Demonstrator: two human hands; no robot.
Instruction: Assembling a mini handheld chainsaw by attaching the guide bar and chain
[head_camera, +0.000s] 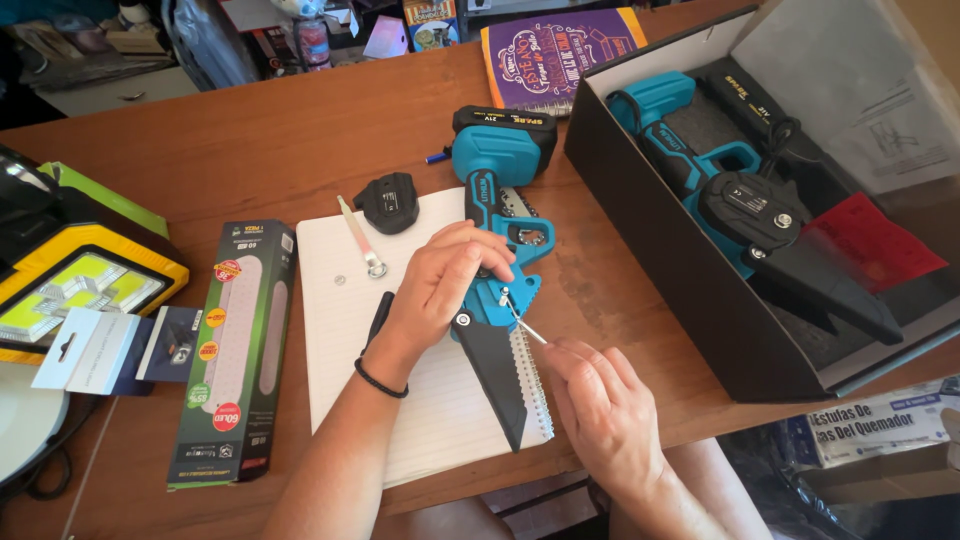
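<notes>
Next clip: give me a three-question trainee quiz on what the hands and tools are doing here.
1. True or false: the left hand rests on the blue mini chainsaw.
2. What does the right hand hold? A) thin screwdriver B) small wrench C) pen
3. Where does the second blue chainsaw lie?

Key: 1 true; 2 A, its tip at the saw's side cover; 3 in the open black box, on the right.
</notes>
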